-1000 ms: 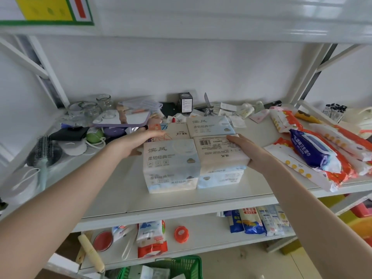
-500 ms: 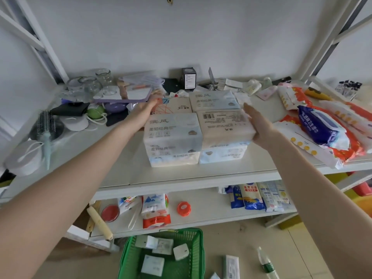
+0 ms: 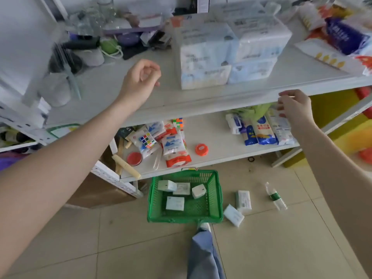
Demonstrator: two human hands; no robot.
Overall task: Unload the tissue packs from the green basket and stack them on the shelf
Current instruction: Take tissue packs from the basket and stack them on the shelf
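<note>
Stacked tissue packs (image 3: 225,55) stand two high on the white shelf (image 3: 124,91). On the floor below sits the green basket (image 3: 217,196) with several small white tissue packs (image 3: 175,203) lying loose inside. Two more small packs (image 3: 239,206) lie on the tiles just right of the basket. My left hand (image 3: 141,79) hovers over the shelf to the left of the stack, fingers loosely curled and holding nothing. My right hand (image 3: 295,106) hangs at the shelf's front edge, right of the stack, fingers apart and empty.
Glass jars, a hairbrush and clutter crowd the shelf's left (image 3: 88,37); snack bags lie at its right (image 3: 342,37). The lower shelf (image 3: 221,150) holds packets, puzzle cubes and an orange lid. A water bottle (image 3: 275,196) lies on the floor. My leg (image 3: 203,252) stands behind the basket.
Both hands have let go of the stacked packs and pulled back toward the shelf's front edge. My view has tilted down, bringing the basket and floor into sight.
</note>
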